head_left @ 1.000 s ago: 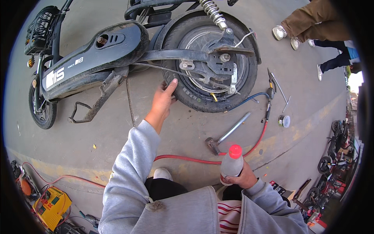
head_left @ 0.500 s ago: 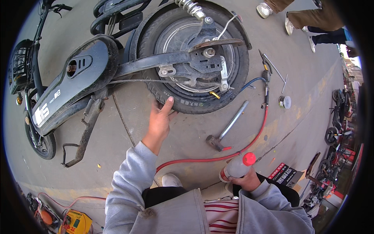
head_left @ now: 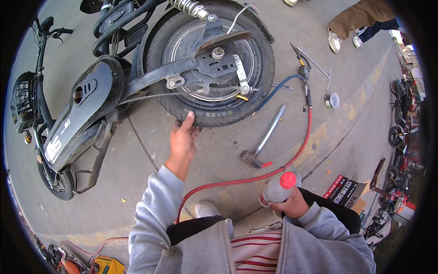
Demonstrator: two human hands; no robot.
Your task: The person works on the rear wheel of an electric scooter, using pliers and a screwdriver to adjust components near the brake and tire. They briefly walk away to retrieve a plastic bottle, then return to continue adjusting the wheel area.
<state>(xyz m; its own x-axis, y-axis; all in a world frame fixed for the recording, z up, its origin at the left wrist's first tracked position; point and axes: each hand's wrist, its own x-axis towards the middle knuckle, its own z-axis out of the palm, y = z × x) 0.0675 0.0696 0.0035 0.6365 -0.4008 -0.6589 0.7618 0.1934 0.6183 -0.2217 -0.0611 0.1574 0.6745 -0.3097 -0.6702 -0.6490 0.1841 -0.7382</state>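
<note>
An electric bike lies on its side, its rear wheel toward me. My left hand [head_left: 183,141] grips the tyre [head_left: 214,119] at its near edge, thumb on the sidewall and fingers curled underneath, partly hidden. Exposed at the hub are the axle nut [head_left: 217,53], brake spring [head_left: 223,89] and a yellow-capped valve [head_left: 242,97]. My right hand [head_left: 294,204] is closed around a clear plastic bottle [head_left: 274,192] with a red cap [head_left: 288,180], held above my lap with the cap tilted up toward me.
A hammer [head_left: 269,132] lies right of the wheel. Beyond it are a red air hose [head_left: 301,155] with a gauge [head_left: 304,71], pliers [head_left: 299,55], metal rods [head_left: 312,61] and a small tub [head_left: 332,100]. Bystanders' legs [head_left: 356,23] stand at the upper right.
The wheel has shifted left relative to the tools, with my left hand still on its tyre; more of the blue hose shows. The bottle has tipped its cap toward me. The bystanders' feet have moved.
</note>
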